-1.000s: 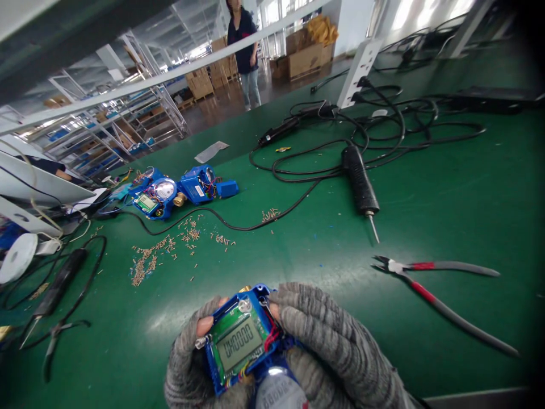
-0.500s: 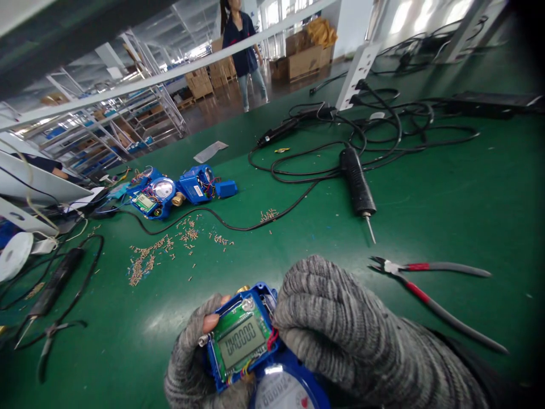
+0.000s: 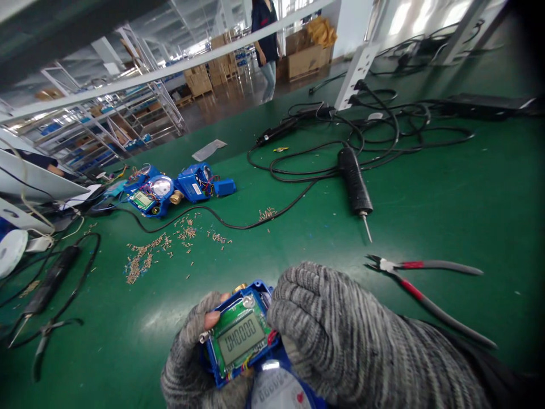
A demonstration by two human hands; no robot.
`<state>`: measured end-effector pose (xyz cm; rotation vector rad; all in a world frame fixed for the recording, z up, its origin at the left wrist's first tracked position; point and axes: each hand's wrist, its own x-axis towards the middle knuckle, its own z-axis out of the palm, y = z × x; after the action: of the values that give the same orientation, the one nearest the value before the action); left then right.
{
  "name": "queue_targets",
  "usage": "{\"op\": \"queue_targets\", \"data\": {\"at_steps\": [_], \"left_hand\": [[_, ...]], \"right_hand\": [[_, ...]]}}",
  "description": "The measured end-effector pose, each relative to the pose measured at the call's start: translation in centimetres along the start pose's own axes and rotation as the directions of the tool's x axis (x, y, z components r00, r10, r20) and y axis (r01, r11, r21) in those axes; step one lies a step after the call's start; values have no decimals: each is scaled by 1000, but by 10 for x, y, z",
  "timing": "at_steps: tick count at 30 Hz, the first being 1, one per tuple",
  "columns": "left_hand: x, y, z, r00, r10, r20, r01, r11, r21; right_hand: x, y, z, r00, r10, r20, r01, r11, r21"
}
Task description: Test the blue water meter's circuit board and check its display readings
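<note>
My left hand (image 3: 191, 352), in a grey knitted glove with bare fingertips, grips a blue water meter (image 3: 272, 386) at the bottom middle. Its open housing holds a green circuit board (image 3: 233, 316) with a lit-free grey display (image 3: 240, 339) that shows digits. Red and yellow wires run along the board's edge, and a round dial lies below it. At the housing's right side is my right hand (image 3: 315, 324), gloved alike, its fingers bent together against the edge by the red wires. Whatever those fingertips pinch is hidden behind the glove.
Cutting pliers (image 3: 395, 268) with red and grey handles lie at right, below a black electric screwdriver (image 3: 355, 182) and its looped cable. Small screws (image 3: 140, 261) are scattered left of centre. More opened blue meters (image 3: 155, 190) stand behind them. A person (image 3: 266, 45) is beyond the bench.
My right hand has shifted slightly left along the housing's edge. The meter stays in my left hand. The person in the background has moved right, and the view has shifted a little.
</note>
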<state>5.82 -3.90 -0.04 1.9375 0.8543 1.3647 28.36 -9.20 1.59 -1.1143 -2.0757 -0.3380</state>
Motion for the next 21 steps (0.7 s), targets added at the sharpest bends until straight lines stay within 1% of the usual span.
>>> {"op": "queue_targets", "data": {"at_steps": [2, 4, 6, 8, 9, 12, 14, 15, 18, 21], "left_hand": [[0, -1, -3, 1000, 0, 3, 0, 1000, 17], [-1, -3, -5, 1000, 4, 0, -4, 1000, 13], [-2, -4, -6, 1000, 10, 2, -10, 1000, -1], [-2, -5, -6, 1000, 12, 9, -12, 1000, -14], [-2, -5, -6, 1000, 11, 12, -11, 1000, -18], [-3, -7, -7, 1000, -4, 9, 4, 1000, -25], [-5, -8, -8, 1000, -17, 3, 17, 999, -37], [-5, -8, -8, 1000, -20, 4, 20, 999, -45], [-5, -8, -6, 999, -31, -7, 31, 997, -74], [-2, -7, -4, 998, -55, -42, 50, 992, -112]], "right_hand": [[-15, 1, 9, 999, 33, 38, -34, 999, 29], [-18, 4, 15, 996, 82, 41, -85, 993, 80], [-6, 7, 13, 997, 82, 10, -83, 987, 138], [14, 12, 5, 999, 45, -25, -40, 983, 178], [24, 15, 0, 999, 34, -19, -29, 981, 193], [42, 24, -14, 996, 20, 82, -43, 958, 282], [45, 28, -20, 989, 3, 150, -55, 936, 348], [45, 30, -22, 987, -3, 160, -57, 929, 366], [44, 31, -24, 991, 45, 129, -90, 925, 370], [45, 29, -23, 992, 98, 80, -120, 932, 342]]}}
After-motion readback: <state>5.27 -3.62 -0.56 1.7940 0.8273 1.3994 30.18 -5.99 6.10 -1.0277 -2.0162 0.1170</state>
